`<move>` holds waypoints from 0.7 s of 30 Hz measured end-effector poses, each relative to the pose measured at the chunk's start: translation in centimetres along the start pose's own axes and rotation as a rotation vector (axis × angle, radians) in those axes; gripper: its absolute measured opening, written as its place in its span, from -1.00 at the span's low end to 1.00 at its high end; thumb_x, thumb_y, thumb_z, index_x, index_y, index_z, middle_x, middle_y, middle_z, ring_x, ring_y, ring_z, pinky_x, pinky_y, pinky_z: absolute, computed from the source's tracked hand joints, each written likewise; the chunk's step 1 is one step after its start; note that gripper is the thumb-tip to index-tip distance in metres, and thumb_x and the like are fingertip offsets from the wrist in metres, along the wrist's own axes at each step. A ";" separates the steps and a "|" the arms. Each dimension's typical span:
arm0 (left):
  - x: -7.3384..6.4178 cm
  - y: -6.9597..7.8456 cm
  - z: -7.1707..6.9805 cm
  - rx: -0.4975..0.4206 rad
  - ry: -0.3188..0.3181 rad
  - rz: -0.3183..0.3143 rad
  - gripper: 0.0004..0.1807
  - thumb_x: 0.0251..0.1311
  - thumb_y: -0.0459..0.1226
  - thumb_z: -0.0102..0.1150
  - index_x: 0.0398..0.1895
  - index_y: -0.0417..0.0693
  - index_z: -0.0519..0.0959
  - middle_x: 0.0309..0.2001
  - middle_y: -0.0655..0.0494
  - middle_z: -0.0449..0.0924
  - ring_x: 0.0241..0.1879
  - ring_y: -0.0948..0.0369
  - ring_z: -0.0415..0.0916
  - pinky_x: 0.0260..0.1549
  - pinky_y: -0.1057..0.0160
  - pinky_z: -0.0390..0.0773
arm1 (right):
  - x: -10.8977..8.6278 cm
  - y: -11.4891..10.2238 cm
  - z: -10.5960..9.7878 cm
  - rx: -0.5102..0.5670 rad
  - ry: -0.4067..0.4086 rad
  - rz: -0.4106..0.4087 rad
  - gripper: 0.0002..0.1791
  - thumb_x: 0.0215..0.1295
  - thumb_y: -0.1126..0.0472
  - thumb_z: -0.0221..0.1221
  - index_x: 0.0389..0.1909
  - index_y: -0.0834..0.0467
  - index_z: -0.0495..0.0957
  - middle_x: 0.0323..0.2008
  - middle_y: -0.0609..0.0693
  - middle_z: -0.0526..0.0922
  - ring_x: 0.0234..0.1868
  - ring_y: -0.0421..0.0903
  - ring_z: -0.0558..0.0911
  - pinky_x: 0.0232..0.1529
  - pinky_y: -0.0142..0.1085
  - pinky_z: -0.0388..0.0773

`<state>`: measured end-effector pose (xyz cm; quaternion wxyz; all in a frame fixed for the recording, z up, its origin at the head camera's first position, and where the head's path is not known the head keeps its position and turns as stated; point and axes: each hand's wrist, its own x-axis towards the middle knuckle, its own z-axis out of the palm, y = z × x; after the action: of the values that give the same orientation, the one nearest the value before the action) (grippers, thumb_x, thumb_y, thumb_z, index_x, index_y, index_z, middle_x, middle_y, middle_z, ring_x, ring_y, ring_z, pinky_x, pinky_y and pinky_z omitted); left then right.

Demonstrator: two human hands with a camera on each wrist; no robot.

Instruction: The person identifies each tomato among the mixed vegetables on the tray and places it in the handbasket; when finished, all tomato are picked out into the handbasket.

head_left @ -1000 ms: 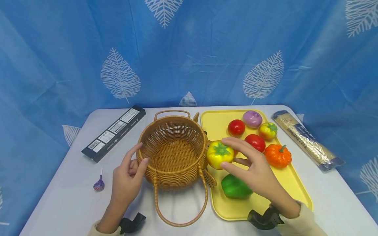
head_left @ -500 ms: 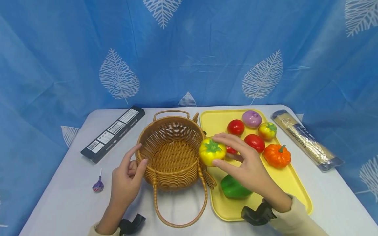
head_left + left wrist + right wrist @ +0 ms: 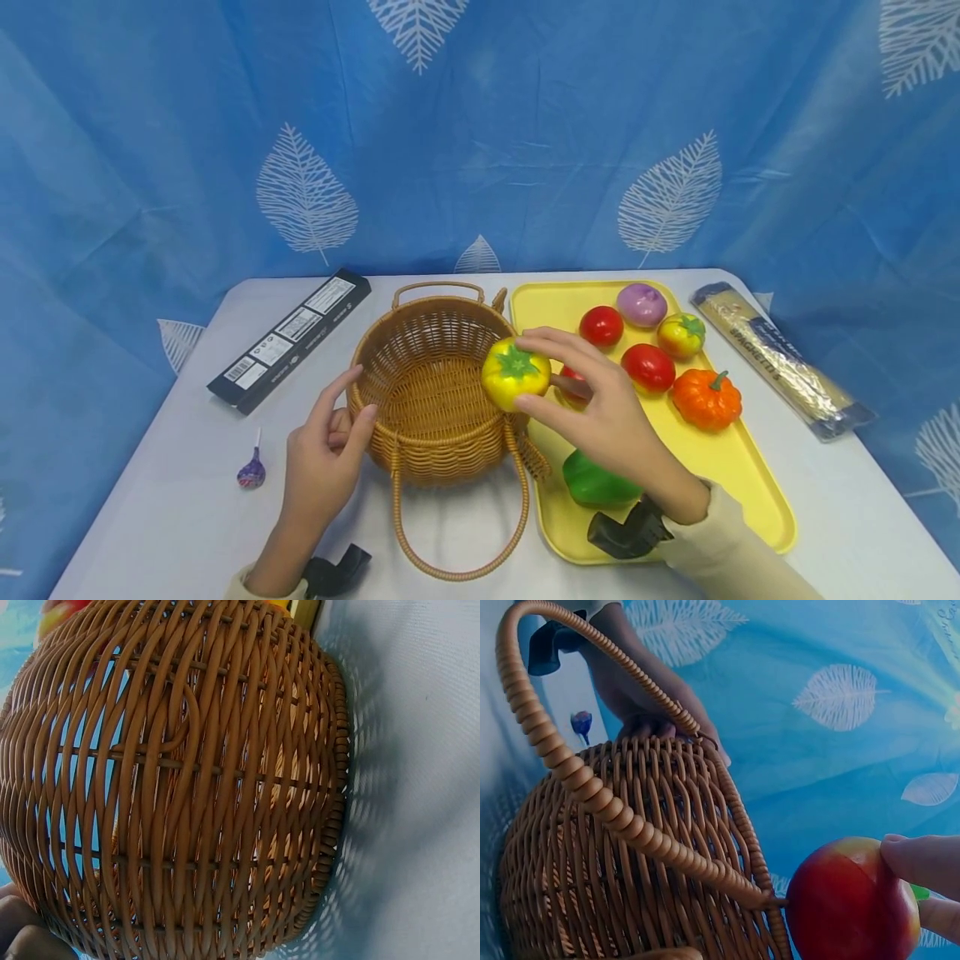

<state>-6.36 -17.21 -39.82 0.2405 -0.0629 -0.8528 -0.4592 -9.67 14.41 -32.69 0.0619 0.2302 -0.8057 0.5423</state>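
"Wicker basket (image 3: 442,457) fills most of the left wrist view. What is obscured?"

"Fingers of the left hand (image 3: 322,454) are cut off at that view's lower left corner. In the head view, the right hand (image 3: 600,408) covers part of a red fruit (image 3: 572,372) and part of a green pepper (image 3: 596,479). The underside of the yellow fruit (image 3: 512,375) is hidden there; the right wrist view shows a red side on it."

"State the grip and the fruit's position in it."

"Right hand: pinches the yellow fruit between thumb and fingers. The fruit sits at the fingertips, forward of the palm. Left hand: thumb and index finger spread apart at the basket's left rim. Whether they clasp it or only touch it cannot be determined."

"Edges and clearance?"

"The yellow fruit overlaps the basket's right rim in the head view; contact cannot be confirmed. The basket's mouth extends to its left, woven floor showing. A near handle (image 3: 459,576) projects toward the person; a far handle (image 3: 437,284) stands at the back rim. The yellow tray (image 3: 708,479) lies just beside the basket, on the right."
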 end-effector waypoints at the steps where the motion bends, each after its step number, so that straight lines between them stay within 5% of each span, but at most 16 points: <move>1: 0.0 0.0 0.0 -0.001 0.000 0.001 -0.44 0.37 -0.32 0.28 0.41 0.17 0.47 -0.66 0.28 0.17 -0.70 0.38 0.06 -0.73 0.33 0.16 | 0.1 0.0 0.2 0.008 -0.001 -0.008 -0.44 0.26 0.20 0.44 0.26 -0.20 0.59 0.34 -0.17 0.47 0.31 -0.14 0.49 0.08 -0.17 0.59; 9: -0.1 -0.2 0.2 -0.012 0.006 0.031 -0.43 0.35 -0.34 0.30 0.41 0.14 0.47 -0.67 0.30 0.17 -0.71 0.39 0.06 -0.75 0.35 0.15 | 0.9 0.2 1.6 0.058 -0.034 -0.050 -0.44 0.27 0.23 0.42 0.28 -0.12 0.58 0.35 -0.13 0.45 0.33 -0.14 0.47 0.10 -0.20 0.58; 21: -0.1 -0.3 0.1 -0.020 0.008 0.031 -0.42 0.35 -0.34 0.30 0.42 0.14 0.47 -0.67 0.30 0.18 -0.71 0.39 0.07 -0.75 0.36 0.16 | 1.5 0.5 3.4 -0.085 -0.021 -0.111 -0.38 0.24 0.09 0.46 0.33 -0.12 0.53 0.36 -0.15 0.45 0.32 -0.19 0.47 0.15 -0.23 0.56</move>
<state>-6.42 -17.25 -40.12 0.2502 -0.0768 -0.8461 -0.4643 -10.72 11.03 -34.00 0.0930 0.2776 -0.8145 0.5010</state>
